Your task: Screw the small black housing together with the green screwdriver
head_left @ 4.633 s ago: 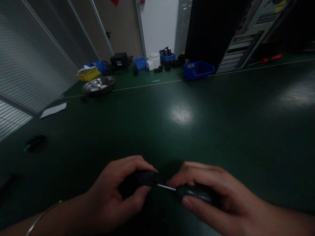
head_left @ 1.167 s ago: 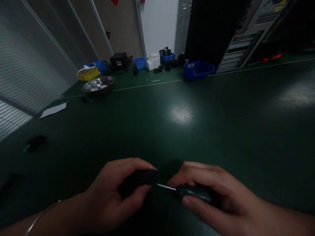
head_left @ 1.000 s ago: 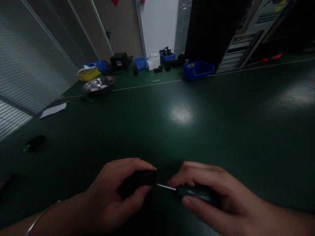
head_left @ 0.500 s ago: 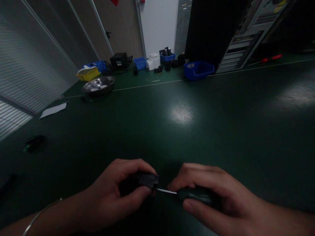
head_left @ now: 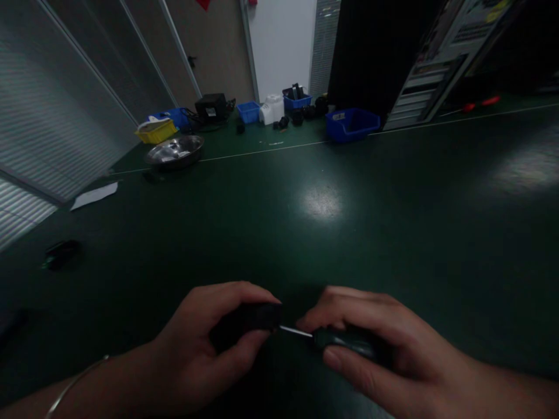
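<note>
My left hand (head_left: 213,343) is closed round a small dark block-like part (head_left: 257,317), thumb below and fingers above. It is too dark to make out what kind of part it is. In my right hand (head_left: 379,343) lies a screwdriver (head_left: 345,341) with a dark green handle and a thin metal shaft. The shaft points left, and its tip meets the right end of the dark part. Whether the tip sits inside the part or only touches it, I cannot tell. Both hands are low over the green tabletop (head_left: 244,227).
A dark object (head_left: 61,254) lies at the left, near a white sheet (head_left: 95,195). Along the back stand a metal bowl (head_left: 174,152), a yellow basket (head_left: 156,131), a black box (head_left: 211,108), a white device (head_left: 271,110) and a blue bin (head_left: 353,125). A red-handled tool (head_left: 480,103) lies far right.
The dark part has turned in my left hand, so its lighter face no longer shows. The screwdriver's shaft has risen slightly at the tip end.
</note>
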`<move>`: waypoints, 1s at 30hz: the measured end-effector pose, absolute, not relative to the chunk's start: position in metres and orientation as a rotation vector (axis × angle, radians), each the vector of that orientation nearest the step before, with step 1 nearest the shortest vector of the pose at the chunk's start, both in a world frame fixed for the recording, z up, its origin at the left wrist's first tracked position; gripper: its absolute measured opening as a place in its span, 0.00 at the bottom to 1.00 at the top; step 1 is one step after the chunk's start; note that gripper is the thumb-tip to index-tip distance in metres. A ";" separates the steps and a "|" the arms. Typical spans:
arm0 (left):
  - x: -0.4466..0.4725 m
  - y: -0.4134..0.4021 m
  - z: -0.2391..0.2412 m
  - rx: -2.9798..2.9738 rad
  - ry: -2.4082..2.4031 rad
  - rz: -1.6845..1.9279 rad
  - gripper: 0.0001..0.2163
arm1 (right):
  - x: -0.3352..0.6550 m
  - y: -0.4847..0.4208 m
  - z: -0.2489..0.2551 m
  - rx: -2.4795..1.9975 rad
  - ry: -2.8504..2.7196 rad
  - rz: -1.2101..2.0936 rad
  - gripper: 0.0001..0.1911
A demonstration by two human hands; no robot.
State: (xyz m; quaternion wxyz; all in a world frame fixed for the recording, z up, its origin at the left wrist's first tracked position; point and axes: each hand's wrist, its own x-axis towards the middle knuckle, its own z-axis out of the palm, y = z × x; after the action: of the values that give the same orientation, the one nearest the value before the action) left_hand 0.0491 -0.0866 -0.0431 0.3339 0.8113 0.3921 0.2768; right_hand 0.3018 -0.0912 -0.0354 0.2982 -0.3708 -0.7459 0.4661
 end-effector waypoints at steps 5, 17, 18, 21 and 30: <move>0.050 -0.086 -0.042 2.143 1.035 0.722 0.17 | 0.302 -0.091 -0.036 -0.991 -1.991 1.240 0.09; 0.054 -0.086 -0.036 2.035 1.125 0.747 0.13 | 0.302 -0.096 -0.035 -1.021 -1.988 1.247 0.10; 0.054 -0.085 -0.036 2.020 1.133 0.745 0.13 | 0.301 -0.096 -0.034 -1.033 -1.989 1.246 0.10; 0.054 -0.085 -0.035 1.998 1.160 0.703 0.12 | 0.302 -0.094 -0.032 -1.034 -1.999 1.250 0.09; 0.053 -0.086 -0.033 2.011 1.147 0.666 0.11 | 0.302 -0.094 -0.035 -0.995 -2.011 1.225 0.10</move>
State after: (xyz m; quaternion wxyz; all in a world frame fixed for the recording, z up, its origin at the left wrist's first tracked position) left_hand 0.0532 -0.0857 -0.0333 0.3583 0.7794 0.4445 0.2581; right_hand 0.3023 -0.0935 -0.0349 0.2883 -0.3728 -0.7533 0.4587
